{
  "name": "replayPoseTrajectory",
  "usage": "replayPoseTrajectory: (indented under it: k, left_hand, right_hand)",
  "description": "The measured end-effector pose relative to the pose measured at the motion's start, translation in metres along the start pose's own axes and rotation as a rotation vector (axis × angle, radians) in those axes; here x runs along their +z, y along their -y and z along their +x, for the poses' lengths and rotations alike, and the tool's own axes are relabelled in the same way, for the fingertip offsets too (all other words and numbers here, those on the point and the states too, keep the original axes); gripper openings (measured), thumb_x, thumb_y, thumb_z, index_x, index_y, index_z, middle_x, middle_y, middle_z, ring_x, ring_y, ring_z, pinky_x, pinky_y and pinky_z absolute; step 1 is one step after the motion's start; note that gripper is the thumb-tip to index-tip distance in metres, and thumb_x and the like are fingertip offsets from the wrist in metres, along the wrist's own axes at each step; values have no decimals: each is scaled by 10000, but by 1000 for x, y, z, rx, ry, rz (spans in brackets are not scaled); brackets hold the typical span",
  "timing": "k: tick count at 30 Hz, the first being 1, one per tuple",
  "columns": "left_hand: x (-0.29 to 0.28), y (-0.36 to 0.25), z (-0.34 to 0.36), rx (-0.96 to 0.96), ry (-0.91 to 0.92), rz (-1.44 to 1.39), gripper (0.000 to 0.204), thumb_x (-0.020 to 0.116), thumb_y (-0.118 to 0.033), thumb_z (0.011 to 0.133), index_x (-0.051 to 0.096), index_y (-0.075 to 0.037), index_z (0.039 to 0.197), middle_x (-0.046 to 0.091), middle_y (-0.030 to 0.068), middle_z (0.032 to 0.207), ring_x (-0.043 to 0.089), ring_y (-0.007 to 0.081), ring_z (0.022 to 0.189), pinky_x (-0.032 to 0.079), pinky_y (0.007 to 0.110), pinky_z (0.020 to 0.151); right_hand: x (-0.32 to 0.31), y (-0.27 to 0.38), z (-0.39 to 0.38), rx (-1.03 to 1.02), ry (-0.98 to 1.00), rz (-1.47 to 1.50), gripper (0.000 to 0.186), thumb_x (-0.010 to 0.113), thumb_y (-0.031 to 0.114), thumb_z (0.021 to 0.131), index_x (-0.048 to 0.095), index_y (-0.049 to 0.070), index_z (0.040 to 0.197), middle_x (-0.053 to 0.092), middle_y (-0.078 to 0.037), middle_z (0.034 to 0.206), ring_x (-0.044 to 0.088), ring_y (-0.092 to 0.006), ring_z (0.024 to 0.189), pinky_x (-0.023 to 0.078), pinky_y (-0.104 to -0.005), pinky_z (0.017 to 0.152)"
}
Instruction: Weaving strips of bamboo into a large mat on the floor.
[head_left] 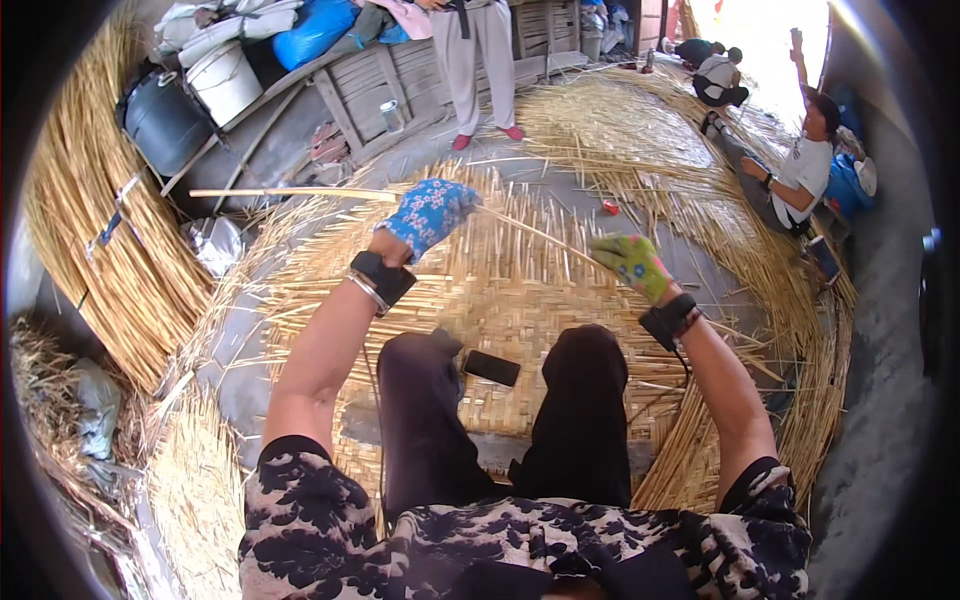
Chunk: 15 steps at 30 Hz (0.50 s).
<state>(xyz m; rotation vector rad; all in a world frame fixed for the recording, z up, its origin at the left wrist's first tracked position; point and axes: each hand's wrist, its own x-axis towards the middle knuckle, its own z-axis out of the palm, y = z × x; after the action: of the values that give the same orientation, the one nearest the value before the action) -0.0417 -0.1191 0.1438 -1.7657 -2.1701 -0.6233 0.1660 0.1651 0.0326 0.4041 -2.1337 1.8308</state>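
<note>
Head view shows a black phone [492, 368] on woven mat [515, 312]

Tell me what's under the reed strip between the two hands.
Beneath the reed strip, the woven mat shows, its far edge ragged. What lies behind the gloved left hand and gloved right hand is covered.

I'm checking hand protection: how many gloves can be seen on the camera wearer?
2: a blue flowered glove on the left hand, and a yellow-green glove on the right hand. Neither is hidden.
</note>
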Motion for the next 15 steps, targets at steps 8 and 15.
replayPoseTrajectory:
  k: [8,15]
  left_hand:
    - [-4,1,-16,10,-40,324,184,580,-181,684,622,-125,854,598,83,801,559,254,734,432,358,642]
    - [40,-68,-43,-809,242,-743,263,594,-281,779,600,-55,912,605,47,832,575,172,741,452,278,614]
  right_hand:
    - [48,-10,-5,387,-144,-97,278,411,174,838,549,28,1030,567,-58,1023,556,-160,842,441,-289,730]
    - [48,-37,7,250,-222,805,317,438,252,826,542,24,1021,587,-85,952,553,-203,800,444,-323,690]
